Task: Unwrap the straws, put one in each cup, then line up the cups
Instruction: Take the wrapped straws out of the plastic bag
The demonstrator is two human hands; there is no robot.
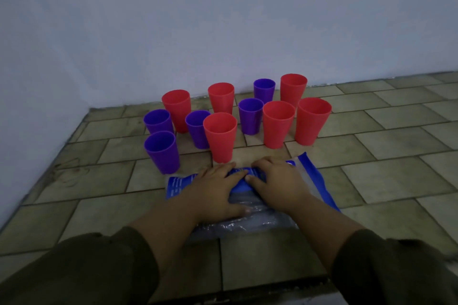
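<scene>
A clear plastic straw packet [309, 181] with blue print lies flat on the tiled floor in front of me. My left hand [213, 188] and my right hand [277, 181] both rest on top of it, fingertips pinching its blue middle part. Behind the packet stand several red cups [220, 136] and several purple cups [162, 152], all upright and empty, scattered in a loose cluster. No loose straw shows; the straws inside the packet are hidden under my hands.
The floor is beige tile [396, 156]. A pale wall [223, 20] rises right behind the cups, with a corner at the left [86, 106]. Dark green sleeves cover both forearms at the bottom of the view.
</scene>
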